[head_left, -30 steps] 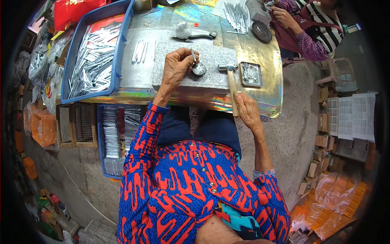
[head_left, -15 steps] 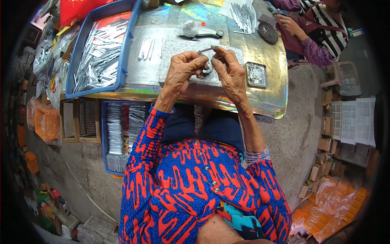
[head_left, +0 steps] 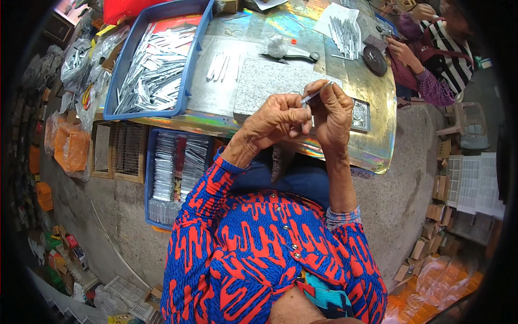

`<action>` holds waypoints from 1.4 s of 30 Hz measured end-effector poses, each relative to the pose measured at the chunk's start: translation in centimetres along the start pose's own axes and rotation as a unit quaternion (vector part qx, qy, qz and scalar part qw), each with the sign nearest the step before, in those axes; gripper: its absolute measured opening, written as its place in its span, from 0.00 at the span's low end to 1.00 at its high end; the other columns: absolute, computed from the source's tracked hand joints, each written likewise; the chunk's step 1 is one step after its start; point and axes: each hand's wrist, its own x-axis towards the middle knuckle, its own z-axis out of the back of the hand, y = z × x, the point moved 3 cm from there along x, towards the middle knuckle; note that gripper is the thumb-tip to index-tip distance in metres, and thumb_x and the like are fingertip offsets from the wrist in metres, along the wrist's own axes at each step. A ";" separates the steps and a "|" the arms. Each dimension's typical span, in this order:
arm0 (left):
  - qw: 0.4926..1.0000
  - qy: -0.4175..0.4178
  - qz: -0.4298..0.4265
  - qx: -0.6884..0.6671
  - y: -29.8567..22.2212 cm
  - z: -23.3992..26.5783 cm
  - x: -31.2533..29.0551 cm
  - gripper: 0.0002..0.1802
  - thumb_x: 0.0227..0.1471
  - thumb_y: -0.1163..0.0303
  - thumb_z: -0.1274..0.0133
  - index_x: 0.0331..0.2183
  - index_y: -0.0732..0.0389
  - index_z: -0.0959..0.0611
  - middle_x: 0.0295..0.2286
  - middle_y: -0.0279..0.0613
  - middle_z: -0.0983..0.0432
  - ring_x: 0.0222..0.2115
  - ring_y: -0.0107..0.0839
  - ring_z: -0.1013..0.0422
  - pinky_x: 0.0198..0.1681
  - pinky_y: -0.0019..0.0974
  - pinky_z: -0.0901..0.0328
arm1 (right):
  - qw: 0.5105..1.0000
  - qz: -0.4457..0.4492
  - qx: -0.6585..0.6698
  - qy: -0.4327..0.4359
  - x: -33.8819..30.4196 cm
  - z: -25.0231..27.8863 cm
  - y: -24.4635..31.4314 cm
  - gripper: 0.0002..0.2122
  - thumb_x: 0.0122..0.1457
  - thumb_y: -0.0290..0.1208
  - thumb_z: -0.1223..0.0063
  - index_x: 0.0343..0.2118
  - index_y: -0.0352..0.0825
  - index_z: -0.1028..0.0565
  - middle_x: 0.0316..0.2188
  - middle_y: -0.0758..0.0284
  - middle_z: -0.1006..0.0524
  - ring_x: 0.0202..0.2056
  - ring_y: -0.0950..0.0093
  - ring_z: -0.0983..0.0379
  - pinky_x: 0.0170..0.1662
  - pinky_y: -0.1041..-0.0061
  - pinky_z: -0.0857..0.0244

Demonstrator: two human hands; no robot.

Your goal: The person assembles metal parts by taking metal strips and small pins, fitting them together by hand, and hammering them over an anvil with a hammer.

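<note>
A thin silver metal strip (head_left: pixel 311 99) is held between both hands above the table's near edge. My left hand (head_left: pixel 278 116) pinches one end of it, fingers closed. My right hand (head_left: pixel 333 110) grips the other end between thumb and fingers, its palm side partly hidden. Behind the hands lies a speckled grey stone slab (head_left: pixel 264 81). Several similar strips (head_left: pixel 222 67) lie side by side to its left. Dark-handled pliers (head_left: pixel 295 55) rest beyond the slab, beside a crumpled clear plastic piece (head_left: pixel 276 46).
A blue tray (head_left: pixel 189 81) heaped with metal strips stands at the left. Past my right hand is a small tray (head_left: pixel 368 116) of tiny metal parts. More strips (head_left: pixel 345 35) lie on paper near a dark disc (head_left: pixel 374 60). A blue crate (head_left: pixel 149 183) sits below; a co-worker (head_left: pixel 431 59) is at far right.
Both hands have drawn nearer to me and shifted right, still holding the strip. The strip now tilts more steeply. The whole view has swung somewhat.
</note>
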 end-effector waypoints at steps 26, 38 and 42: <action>0.815 -0.102 -0.157 0.549 -1.3 -1.1 -0.5 0.07 0.43 0.75 0.49 0.26 0.69 0.24 0.19 0.38 0.28 0.21 0.21 0.35 0.26 0.29 0.37 | 0.983 0.004 -0.175 -0.049 0.3 -0.5 0.4 0.14 0.57 0.38 0.54 0.23 0.30 0.29 0.16 0.75 0.34 0.15 0.89 0.46 0.18 0.89 0.54; 0.729 -0.332 -0.174 0.573 -6.9 8.4 -1.6 0.10 0.44 0.70 0.47 0.26 0.69 0.20 0.20 0.40 0.25 0.23 0.22 0.32 0.27 0.27 0.38 | 0.977 -0.023 -0.203 -0.068 0.6 1.6 0.6 0.11 0.57 0.29 0.56 0.34 0.25 0.28 0.21 0.67 0.30 0.19 0.87 0.40 0.20 0.87 0.44; 0.629 -0.420 -0.112 0.644 -7.9 14.8 -0.4 0.10 0.37 0.66 0.45 0.20 0.65 0.19 0.19 0.50 0.25 0.22 0.39 0.28 0.27 0.35 0.35 | 0.976 -0.040 -0.201 -0.072 -1.3 3.2 1.1 0.09 0.56 0.28 0.54 0.33 0.26 0.28 0.21 0.67 0.30 0.18 0.87 0.40 0.19 0.88 0.45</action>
